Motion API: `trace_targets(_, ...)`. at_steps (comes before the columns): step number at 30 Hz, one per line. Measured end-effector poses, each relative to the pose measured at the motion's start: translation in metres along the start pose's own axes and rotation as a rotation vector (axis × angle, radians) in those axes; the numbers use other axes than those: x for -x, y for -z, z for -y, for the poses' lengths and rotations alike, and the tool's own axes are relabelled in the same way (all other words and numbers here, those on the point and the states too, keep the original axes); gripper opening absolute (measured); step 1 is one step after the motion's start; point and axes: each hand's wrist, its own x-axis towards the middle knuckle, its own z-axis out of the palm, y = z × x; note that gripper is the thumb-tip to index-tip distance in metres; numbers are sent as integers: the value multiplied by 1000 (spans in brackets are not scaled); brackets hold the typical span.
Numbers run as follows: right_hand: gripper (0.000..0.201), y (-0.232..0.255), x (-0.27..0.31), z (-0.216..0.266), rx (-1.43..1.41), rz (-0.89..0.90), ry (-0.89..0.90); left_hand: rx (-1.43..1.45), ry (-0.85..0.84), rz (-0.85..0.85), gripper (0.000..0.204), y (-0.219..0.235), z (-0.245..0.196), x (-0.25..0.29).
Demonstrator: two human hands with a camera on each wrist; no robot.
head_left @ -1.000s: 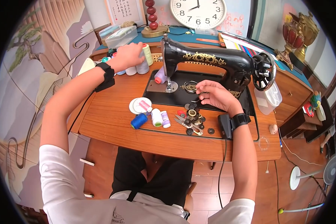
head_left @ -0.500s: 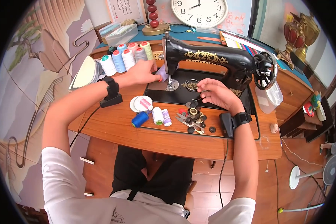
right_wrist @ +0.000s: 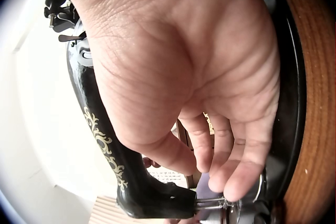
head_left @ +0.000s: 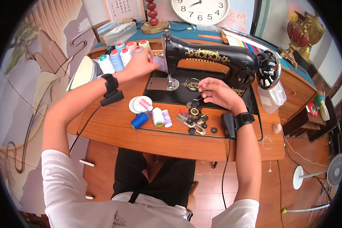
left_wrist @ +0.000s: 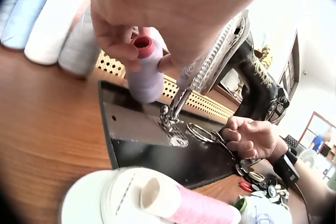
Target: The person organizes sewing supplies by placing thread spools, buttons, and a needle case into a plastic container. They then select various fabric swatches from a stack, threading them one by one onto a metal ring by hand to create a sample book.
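In my left hand (head_left: 138, 67) is a lavender thread cone (left_wrist: 146, 79) with a red top, pinched near that top between thumb and fingers. It stands about upright, by the needle end of a black sewing machine (head_left: 205, 53) with gold ornament. More thread cones (head_left: 116, 60), in white, blue, grey and other colours, are grouped just left of it. Over the machine bed, my right hand (head_left: 221, 93) has loosely curled fingers and nothing in its grasp. Close to these fingertips, thin metal rings (head_left: 192, 84) lie on the bed.
Along the front lie a blue spool (head_left: 139, 120), white discs (head_left: 135, 103) bearing a pink spool, small white and purple spools, scissors (head_left: 190, 123) and several dark buttons (head_left: 214, 130). At the right is a clear plastic tub (head_left: 271, 99). Pale flat shapes (head_left: 84, 72) sit at the left.
My left hand came back from the cones to the lavender one lying by the needle, took hold of it, and brought it upright and leftward. The right hand stays nearly still.
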Motion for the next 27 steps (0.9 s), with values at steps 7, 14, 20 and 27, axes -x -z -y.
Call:
trace_targets(7, 10, -2, 1, 1, 4, -10, -10, -115, -273, -312, 45, 31, 14, -22)
trace_targets(14, 11, -1, 1, 1, -24, 8, -7, -174, -235, -343, 45, 32, 15, -57)
trace_targets(20, 10, -2, 2, 2, -26, 9, -7, -229, -232, -238, 44, 23, 14, -77)
trace_targets(27, 10, -3, 1, 2, -11, -7, -17, -504, -155, -126, 36, 20, -14, -64)
